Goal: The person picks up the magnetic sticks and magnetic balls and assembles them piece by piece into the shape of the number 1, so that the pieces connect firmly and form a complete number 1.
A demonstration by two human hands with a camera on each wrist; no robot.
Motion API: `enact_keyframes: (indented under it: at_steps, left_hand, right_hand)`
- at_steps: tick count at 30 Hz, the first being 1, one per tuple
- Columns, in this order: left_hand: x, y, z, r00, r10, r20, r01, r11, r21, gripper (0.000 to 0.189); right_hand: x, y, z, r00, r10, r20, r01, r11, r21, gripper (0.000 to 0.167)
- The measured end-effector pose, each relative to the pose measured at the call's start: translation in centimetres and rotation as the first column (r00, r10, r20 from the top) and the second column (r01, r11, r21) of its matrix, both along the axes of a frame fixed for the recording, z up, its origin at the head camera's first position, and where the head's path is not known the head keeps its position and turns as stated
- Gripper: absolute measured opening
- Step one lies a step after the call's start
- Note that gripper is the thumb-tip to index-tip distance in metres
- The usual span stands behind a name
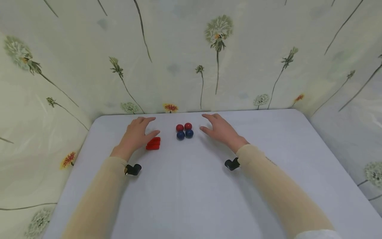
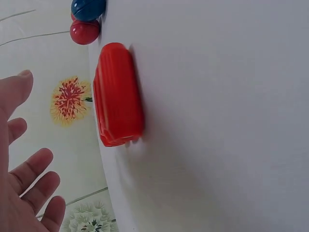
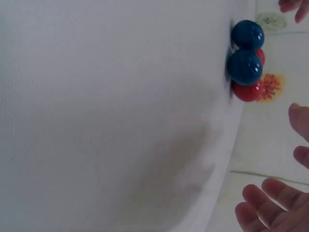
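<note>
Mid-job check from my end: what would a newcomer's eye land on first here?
Probably the cluster of two red balls and two dark blue balls, toward the far edge of the white table, between the left hand and right hand. Next, the bright red ridged object near the left thumb, then the flower-patterned backdrop behind.
</note>
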State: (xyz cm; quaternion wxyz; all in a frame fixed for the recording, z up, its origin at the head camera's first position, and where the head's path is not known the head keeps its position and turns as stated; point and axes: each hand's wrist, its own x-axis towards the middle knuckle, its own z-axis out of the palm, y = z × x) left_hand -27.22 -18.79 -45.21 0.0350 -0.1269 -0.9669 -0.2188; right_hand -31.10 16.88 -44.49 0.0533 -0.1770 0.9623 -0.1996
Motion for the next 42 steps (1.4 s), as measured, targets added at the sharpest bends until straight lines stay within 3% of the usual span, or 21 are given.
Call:
enact_keyframes:
  at_steps: [8,16,29,33,42]
  left_hand:
    - [2.2,-0.7,-0.9,0.999,0.024,0.038,-0.028,0.995,0.097,0.063]
    - [4.1,-1.2,-1.9,0.994,0.072,0.078,-0.087,0.974,0.211,0.054]
    - [5.4,-1.4,-4.8,0.997,0.045,0.06,-0.062,0.948,0.312,0.026]
    - [5.6,-1.4,-5.5,0.998,0.043,0.047,-0.055,0.953,0.299,0.025]
    - [5.8,-1.1,-5.7,0.999,0.039,-0.008,-0.035,0.955,0.295,0.026]
  right_hand:
    - [0.5,-0.8,-1.5,1.0,0.03,-0.003,-0.03,0.999,-0.024,0.064]
    - [0.9,-1.7,-2.6,0.999,0.051,0.005,-0.05,0.996,-0.072,0.062]
    - [1.4,-3.1,-3.7,0.998,0.064,0.007,-0.063,0.991,-0.12,0.056]
    - [1.4,-3.5,-3.8,0.997,0.075,-0.008,-0.075,0.991,-0.11,0.052]
    - [1.3,-4.2,-3.8,0.995,0.096,-0.024,-0.097,0.994,-0.045,0.051]
